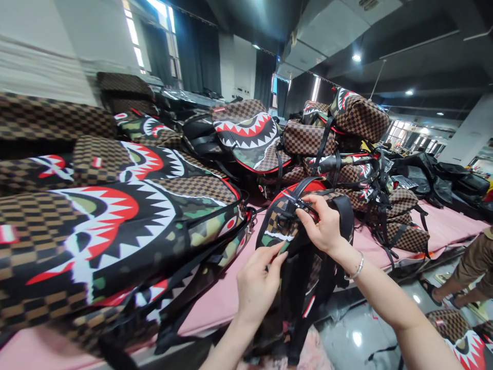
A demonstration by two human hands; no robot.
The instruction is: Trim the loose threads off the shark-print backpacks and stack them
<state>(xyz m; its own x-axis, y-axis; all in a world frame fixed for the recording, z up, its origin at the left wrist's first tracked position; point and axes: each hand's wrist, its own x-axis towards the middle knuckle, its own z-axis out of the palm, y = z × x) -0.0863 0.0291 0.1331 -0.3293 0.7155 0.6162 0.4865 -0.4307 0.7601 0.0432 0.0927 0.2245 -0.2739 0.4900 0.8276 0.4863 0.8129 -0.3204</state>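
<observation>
A backpack with brown check, camouflage and black panels stands tilted at the edge of the pink-covered table, its shoulder straps hanging toward me. My left hand pinches its side edge between thumb and fingers, low on the patterned panel. Higher up, my right hand is closed on a small black strap or fitting near the top handle. What exactly lies between those fingertips is too small to make out. Red trim shows along the bag's top.
Large shark-mouth backpacks are stacked at left. More check backpacks pile up behind and to the right on the pink table cover. Black bags lie farther off. A person's legs stand at right, above another backpack.
</observation>
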